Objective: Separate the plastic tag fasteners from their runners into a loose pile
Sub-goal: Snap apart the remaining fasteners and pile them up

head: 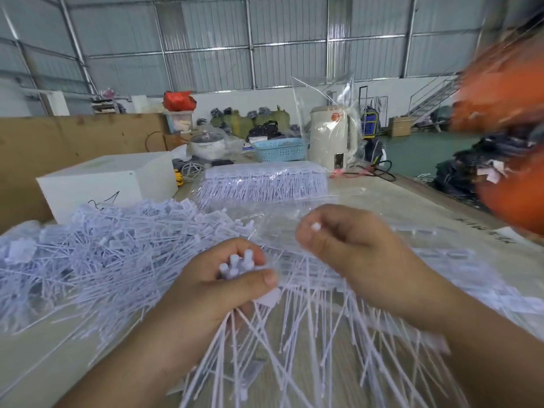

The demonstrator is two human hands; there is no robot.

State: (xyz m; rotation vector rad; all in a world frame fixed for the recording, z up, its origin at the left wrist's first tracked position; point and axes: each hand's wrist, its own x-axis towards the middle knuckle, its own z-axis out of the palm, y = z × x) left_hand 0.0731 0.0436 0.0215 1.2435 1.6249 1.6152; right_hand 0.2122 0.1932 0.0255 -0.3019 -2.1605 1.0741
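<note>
Loose fasteners (265,348) are fanned over the table (44,363) nearest the camera, under both hands. Several fastener heads are gripped between the curled fingers (250,254) and thumb of the left hand (217,278). One small white head is pinched by the right hand (347,242) above a clear runner strip (279,231). A large pile (103,245) is heaped at left, before a white box (109,184). Bagged fasteners (265,181) are lying behind.
</note>
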